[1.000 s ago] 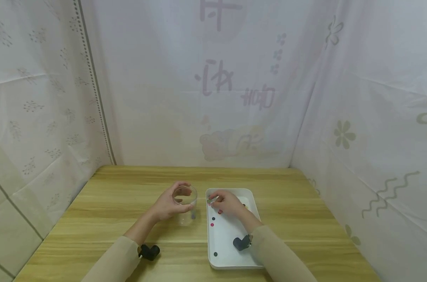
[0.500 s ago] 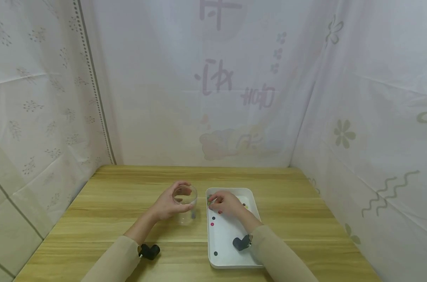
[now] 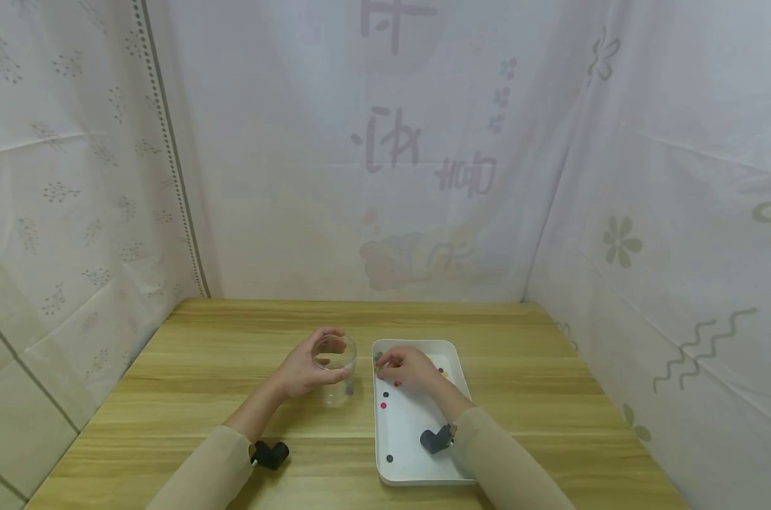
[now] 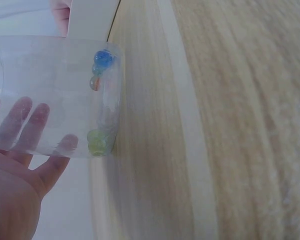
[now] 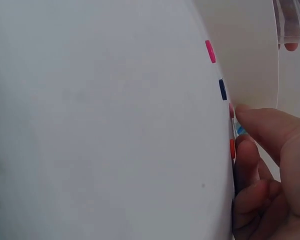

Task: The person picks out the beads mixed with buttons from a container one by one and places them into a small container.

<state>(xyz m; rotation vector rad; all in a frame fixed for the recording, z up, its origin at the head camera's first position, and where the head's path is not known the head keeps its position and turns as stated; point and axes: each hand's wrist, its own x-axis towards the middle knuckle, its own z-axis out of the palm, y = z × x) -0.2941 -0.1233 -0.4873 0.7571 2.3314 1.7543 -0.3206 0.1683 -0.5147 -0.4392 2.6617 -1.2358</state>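
My left hand (image 3: pixel 302 370) grips a clear plastic cup (image 3: pixel 333 394) around its side, upright on the table left of the tray. In the left wrist view, blue (image 4: pixel 104 58) and yellow-green marbles (image 4: pixel 96 142) lie at the cup's bottom. My right hand (image 3: pixel 412 368) is inside the white tray (image 3: pixel 417 446), at its far left corner, with bent fingers low against the surface. A blue glassy piece (image 5: pixel 241 129) shows in the gap between thumb and forefinger; whether it is pinched is unclear. Close to these fingers lie a pink disc (image 5: pixel 210 51), a navy disc (image 5: pixel 223 89) and a red disc (image 5: pixel 232 148), like buttons.
A dark disc (image 3: pixel 389 459) lies near the tray's front left. Small dark and yellow pieces (image 3: pixel 444 372) sit by its right wall. The wooden table (image 3: pixel 200 368) is enclosed by pale printed curtains (image 3: pixel 283 177) at the back and sides.
The right fingertips have shifted very slightly at the tray's far left corner, and green and yellow bits beside them show differently. The left hand and cup have stayed still.
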